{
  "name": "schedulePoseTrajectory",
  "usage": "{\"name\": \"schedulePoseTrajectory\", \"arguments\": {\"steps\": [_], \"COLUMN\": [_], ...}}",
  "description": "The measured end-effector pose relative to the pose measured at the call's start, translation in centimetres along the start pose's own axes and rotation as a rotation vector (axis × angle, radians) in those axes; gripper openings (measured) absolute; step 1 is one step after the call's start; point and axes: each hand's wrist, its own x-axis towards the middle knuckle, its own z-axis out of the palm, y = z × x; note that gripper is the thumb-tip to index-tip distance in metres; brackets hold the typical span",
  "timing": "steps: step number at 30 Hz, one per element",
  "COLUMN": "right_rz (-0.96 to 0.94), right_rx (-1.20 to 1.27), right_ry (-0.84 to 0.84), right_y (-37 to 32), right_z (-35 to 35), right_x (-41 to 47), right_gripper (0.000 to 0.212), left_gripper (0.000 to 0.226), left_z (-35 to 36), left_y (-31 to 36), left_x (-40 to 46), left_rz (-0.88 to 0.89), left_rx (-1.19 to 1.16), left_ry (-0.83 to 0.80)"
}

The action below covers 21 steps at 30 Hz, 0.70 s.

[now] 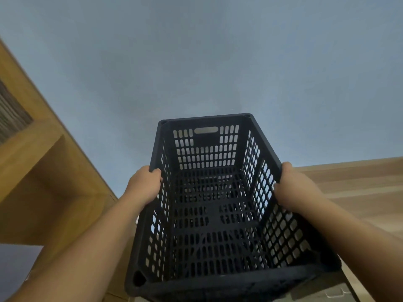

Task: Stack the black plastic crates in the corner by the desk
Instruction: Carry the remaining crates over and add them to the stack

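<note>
A black plastic crate (216, 216) with slotted walls fills the lower middle of the head view, open side up and empty, its far end pointing at the wall. My left hand (145, 185) grips its left rim and my right hand (294, 188) grips its right rim, fingers curled over the edges. Through the slotted floor I make out more black lattice underneath, possibly another crate, but I cannot tell whether the held crate rests on it.
A wooden desk (43, 162) with an open compartment stands at the left, close beside the crate. A blue-grey wall (207, 62) rises straight ahead. A light wooden surface (353, 184) lies at the right, behind my right forearm.
</note>
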Motion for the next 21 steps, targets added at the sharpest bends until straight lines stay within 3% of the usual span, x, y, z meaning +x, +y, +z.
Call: {"name": "schedulePoseTrajectory", "arguments": {"steps": [21], "right_rz": [-0.224], "right_rx": [-0.036], "right_ry": [-0.048], "right_y": [0.3], "right_z": [-0.1], "right_x": [2.4], "right_gripper": [0.026], "left_gripper": [0.034], "left_z": [-0.4], "left_y": [-1.2], "left_x": [-4.9], "left_rz": [-0.159], "left_rx": [-0.109], "left_ry": [0.110]}}
